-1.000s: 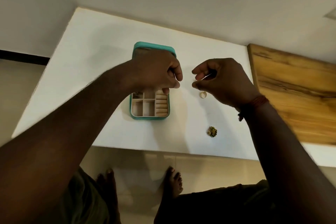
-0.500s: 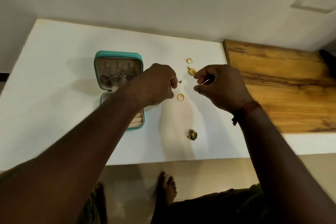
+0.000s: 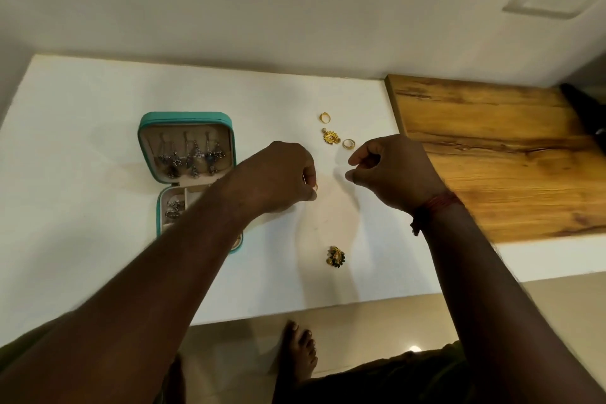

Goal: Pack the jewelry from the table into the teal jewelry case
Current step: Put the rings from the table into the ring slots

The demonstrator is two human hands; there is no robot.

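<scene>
The desk [image 3: 82,147] is white and stands against a pale wall. A wooden board [image 3: 492,161] lies on its right end.

**Teal jewelry case [image 3: 185,117]:** Lies open on the left half of the desk, lid turned back toward the wall. Silver drop earrings [image 3: 190,157] hang in a row inside the lid. More silver pieces [image 3: 173,207] sit in the left compartment of the base. The left forearm crosses over the rest of the base and hides it.

**Left hand [image 3: 278,177]:** Positioned just right of the case, low over the desk. Its fingers are curled and the fingertips pinch a small gold ring [image 3: 315,187]. Only part of this ring shows past the fingers.

**Right hand [image 3: 396,170]:** Positioned near the left hand, apart from it, with a red thread [image 3: 439,203] round the wrist. The fingers are curled. Forefinger and thumb tips stand slightly apart with nothing seen between them. Whether the curled fingers enclose anything cannot be told.

**Loose jewelry on the desk:**
- A far ring [image 3: 324,116], gold, lies beyond the hands, toward the wall.
- A gold flower-shaped piece [image 3: 329,137] lies just beside it, on the near side.
- A gold band [image 3: 348,143] lies just right of the flower-shaped piece, near the right forefinger.
- A gold and dark green stud [image 3: 335,256] lies alone toward the near edge, well apart from the others.
</scene>
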